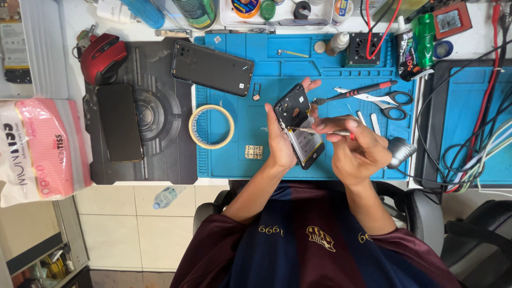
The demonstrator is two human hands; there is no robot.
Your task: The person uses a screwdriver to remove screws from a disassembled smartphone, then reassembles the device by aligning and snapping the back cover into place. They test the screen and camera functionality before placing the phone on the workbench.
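My left hand (281,140) holds an opened black phone body (298,125) upright over the blue repair mat (240,160), fingers wrapped round its far edge. My right hand (356,150) grips a thin silver tool with a red end (322,131), its tip touching the phone's inner side near the middle. The detached black back cover (212,68) lies on the mat's upper left. A small metal shield plate (254,152) rests on the mat below the hands.
A roll of tape (212,126) lies left of the hands. Scissors (386,104) and a red-handled screwdriver (354,92) lie to the right. Another black phone (119,122) and a red mouse (102,56) sit on the dark pad at left; cables (469,144) crowd the right.
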